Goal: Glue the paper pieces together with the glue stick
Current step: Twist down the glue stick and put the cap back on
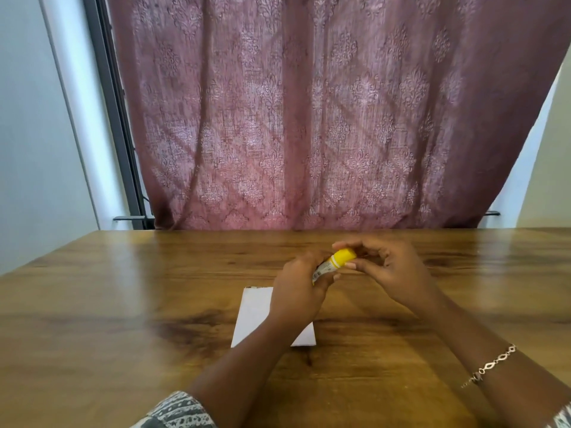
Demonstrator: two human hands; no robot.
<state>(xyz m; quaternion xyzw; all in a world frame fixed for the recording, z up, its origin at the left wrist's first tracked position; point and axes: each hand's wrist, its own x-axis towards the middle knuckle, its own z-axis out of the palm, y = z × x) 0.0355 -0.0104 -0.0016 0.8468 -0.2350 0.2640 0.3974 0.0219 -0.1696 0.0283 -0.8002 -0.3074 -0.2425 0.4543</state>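
From the head camera, the left hand (pixel 296 291) is gripping the body of the glue stick (pixel 333 264) above the table (pixel 123 304), its fingers curling round the tube. The right hand (pixel 389 270) is pinching the yellow cap between thumb and curled fingers. White paper (pixel 253 316) is lying flat on the table, partly under the left wrist. A bracelet (pixel 491 364) is circling the right forearm.

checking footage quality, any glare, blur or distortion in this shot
Head view: daylight glows through the curtain; soft glare patches on the table at left; the wide-angle lens tilts the window frame; left hand, right hand and glue stick look slightly soft, label unreadable.
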